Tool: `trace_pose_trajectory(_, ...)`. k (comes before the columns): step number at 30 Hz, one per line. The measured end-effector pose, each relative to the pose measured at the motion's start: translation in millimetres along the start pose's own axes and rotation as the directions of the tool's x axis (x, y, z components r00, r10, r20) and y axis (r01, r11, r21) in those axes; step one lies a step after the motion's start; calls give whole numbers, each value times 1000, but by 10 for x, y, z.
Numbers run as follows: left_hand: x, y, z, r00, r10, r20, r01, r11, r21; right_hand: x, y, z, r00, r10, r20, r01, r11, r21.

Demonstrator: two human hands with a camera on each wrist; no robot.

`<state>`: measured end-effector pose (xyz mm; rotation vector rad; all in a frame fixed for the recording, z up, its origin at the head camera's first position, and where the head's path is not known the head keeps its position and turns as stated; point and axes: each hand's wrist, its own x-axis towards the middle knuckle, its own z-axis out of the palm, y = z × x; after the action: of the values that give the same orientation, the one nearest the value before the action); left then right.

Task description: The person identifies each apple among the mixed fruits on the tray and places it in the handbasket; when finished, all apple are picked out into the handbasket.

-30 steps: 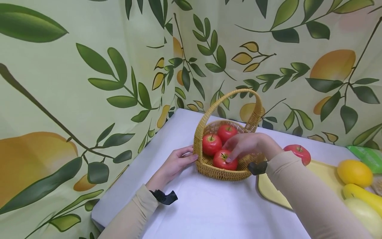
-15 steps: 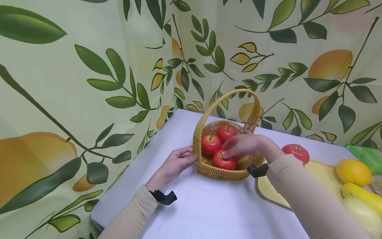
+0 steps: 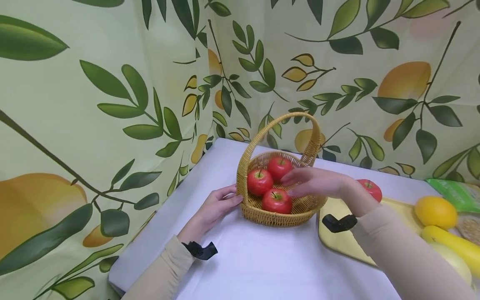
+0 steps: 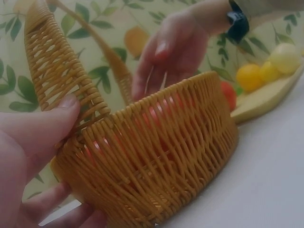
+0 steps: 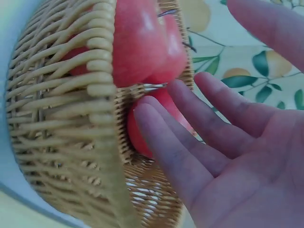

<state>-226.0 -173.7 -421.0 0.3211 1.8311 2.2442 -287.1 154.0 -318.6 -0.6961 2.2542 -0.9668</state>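
A wicker basket (image 3: 279, 220) with a tall arched handle stands upright on the white table. Three red apples lie inside it: a front one (image 3: 276, 202), a left one (image 3: 259, 182) and a back one (image 3: 279, 167). My left hand (image 3: 215, 208) holds the basket's left end, its thumb against the base of the handle in the left wrist view and the other fingers lower on the side. Over the basket's right part, my right hand (image 3: 318, 182) is extended with loosely straight fingers. In the right wrist view, nothing is in this hand (image 5: 251, 156), and its palm shows.
Right of the basket lies a yellow board (image 3: 341, 237), with another red apple (image 3: 370, 189) near its back edge. An orange fruit (image 3: 436, 212), a yellow elongated fruit (image 3: 450, 246), a pale round one (image 3: 451, 262) and a green packet (image 3: 455, 193) are farther right. Leaf-patterned cloth hangs behind.
My right hand has come off the front apple and drawn back to the right, its fingers straighter. The apple stays in the basket. My left hand keeps its place on the basket.
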Motion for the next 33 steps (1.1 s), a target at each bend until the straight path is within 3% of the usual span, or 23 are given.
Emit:
trace_pose_trajectory(7,7,-17,-19,1000,-9,2,9,1000,4,-340,51,-103,990,26,-142,-17,998,68)
trace_pose_trajectory(20,-26,-9,-22,1000,-20,7,20,1000,11,-692,327,-105,962,68,-265,-33,991,132)
trace_pose_trajectory(26,-12,-29,-21,1000,-17,25,17,1000,16,-774,507,-56,911,92,-402,-28,986,163)
trace_pose_trajectory(33,-5,-18,-18,1000,1,25,-1,1000,8,-867,638,-73,836,198,-513,-148,979,137)
